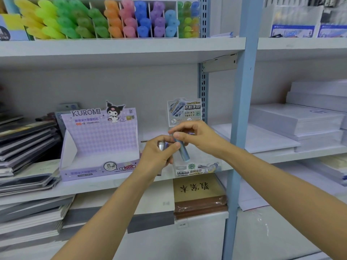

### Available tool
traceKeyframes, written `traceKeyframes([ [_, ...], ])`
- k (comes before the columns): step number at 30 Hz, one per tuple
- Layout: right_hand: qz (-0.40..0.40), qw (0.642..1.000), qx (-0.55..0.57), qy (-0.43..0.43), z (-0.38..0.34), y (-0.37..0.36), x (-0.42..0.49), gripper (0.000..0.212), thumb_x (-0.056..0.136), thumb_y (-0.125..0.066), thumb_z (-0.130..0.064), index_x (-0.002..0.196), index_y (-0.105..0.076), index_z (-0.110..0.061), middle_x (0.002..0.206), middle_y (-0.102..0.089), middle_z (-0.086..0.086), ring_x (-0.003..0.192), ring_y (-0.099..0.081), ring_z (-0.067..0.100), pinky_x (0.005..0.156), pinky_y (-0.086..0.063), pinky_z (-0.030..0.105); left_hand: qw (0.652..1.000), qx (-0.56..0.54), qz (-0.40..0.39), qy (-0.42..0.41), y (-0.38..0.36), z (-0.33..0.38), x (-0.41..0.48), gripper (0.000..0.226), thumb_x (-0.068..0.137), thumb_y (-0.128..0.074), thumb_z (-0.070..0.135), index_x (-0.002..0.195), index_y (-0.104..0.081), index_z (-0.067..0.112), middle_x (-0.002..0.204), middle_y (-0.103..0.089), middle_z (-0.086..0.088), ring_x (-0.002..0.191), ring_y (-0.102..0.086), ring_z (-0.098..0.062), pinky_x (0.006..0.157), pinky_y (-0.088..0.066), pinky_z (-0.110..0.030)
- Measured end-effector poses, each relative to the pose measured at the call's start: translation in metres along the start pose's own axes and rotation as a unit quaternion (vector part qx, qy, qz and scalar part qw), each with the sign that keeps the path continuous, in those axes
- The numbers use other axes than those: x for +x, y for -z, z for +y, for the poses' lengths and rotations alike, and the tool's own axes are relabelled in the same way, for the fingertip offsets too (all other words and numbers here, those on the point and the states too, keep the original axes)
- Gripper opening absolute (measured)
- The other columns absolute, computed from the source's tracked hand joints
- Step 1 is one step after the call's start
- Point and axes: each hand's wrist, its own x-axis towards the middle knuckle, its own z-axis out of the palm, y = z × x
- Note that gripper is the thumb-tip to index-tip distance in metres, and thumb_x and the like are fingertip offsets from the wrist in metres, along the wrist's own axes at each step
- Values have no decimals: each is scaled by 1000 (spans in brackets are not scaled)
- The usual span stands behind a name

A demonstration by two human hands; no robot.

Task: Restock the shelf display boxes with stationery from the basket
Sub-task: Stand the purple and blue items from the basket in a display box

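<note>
Stands at the middle shelf (105, 186) with both hands raised close together, just in front of the two display boxes, probably to feed tubes one at a time from a held supply. Grips at least one silvery tube (161, 145) in the left hand (157, 156), fingers curled round it; cannot tell how many more sit in the fist. Pinches a blue-grey tube (183, 152) between thumb and fingertips of the right hand (197, 136), tilted, lower end just above the clear display box (189, 170) on the right. Looks set to place it there. Leaves the purple Kuromi box (99, 147), left of the hands, seemingly unfilled. Shows no basket.
</note>
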Motion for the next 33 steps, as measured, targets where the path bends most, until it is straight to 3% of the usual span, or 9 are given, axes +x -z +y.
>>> traceKeyframes([
  [3, 24, 1000, 2, 0, 2, 0, 2, 17, 93, -63, -16, 107, -71, -12, 100, -69, 6, 90, -63, 13, 74, -52, 23, 999, -22, -24, 24, 2, -2, 1, 12, 93, -63, 8, 105, -63, 10, 67, -62, -1, 53, -52, -12, 49, -41, -22],
  [7, 154, 986, 57, 11, 9, 11, 6, 17, 92, -61, -7, 107, -69, -4, 99, -68, 13, 85, -63, 13, 75, -55, 23, 990, -100, -28, 91, 6, -4, 6, 30, 93, -49, -7, 117, -54, 10, 94, -73, -10, 59, -52, -15, 58, -45, -26],
  [11, 229, 973, 11, -4, 24, 22, 14, 18, 90, -63, -3, 107, -69, -2, 101, -69, 12, 86, -63, 13, 78, -57, 26, 989, -113, -46, 81, 9, -8, 8, 16, 98, -51, 2, 114, -52, 3, 102, -74, -13, 73, -70, -19, 64, -57, -24],
  [14, 228, 971, -64, -30, 36, 22, 20, 20, 90, -65, -6, 109, -70, -5, 98, -69, 5, 88, -65, 17, 82, -57, 28, 988, -121, -59, 71, 10, -8, 6, 20, 99, -52, 15, 117, -57, 8, 100, -74, -12, 74, -72, -26, 67, -61, -32],
  [16, 224, 969, -93, -40, 43, 20, 24, 21, 89, -67, -7, 109, -70, -7, 98, -69, 2, 88, -65, 16, 83, -56, 26, 993, -92, -58, 48, 9, -8, 5, 22, 99, -51, 25, 119, -59, 19, 90, -74, -9, 64, -69, -21, 58, -59, -30],
  [19, 212, 965, -147, -38, 49, 16, 29, 21, 88, -68, -8, 108, -71, -8, 102, -70, 3, 85, -62, 10, 77, -49, 11, 995, -69, -53, 38, 9, -8, 5, 22, 99, -50, 32, 120, -58, 29, 75, -66, -5, 49, -53, -12, 36, -34, -18],
  [26, 100, 969, -218, -58, 45, 25, 40, 23, 88, -68, -13, 111, -72, -10, 98, -70, -1, 84, -61, 7, 73, -44, 6, 992, -44, -66, 101, 15, -13, 7, 20, 100, -50, 19, 119, -50, 16, 62, -60, 2, 34, -32, -7, 33, -21, -15],
  [29, 100, 974, -197, -57, 44, 22, 43, 23, 84, -72, -11, 107, -69, -12, 89, -66, -1, 77, -58, 5, 67, -44, 4, 993, -23, -72, 95, 19, -16, 8, 25, 100, -51, 22, 116, -48, 3, 65, -64, -2, 36, -30, -9, 35, -21, -17],
  [33, 132, 966, -217, -54, 54, 15, 39, 9, 81, -75, -8, 86, -69, -10, 82, -64, 0, 67, -55, 2, 60, -43, 8, 996, -24, -65, 54, 21, -15, 5, 24, 98, -55, 29, 113, -51, 11, 85, -73, -3, 45, -45, -12, 36, -22, -19],
])
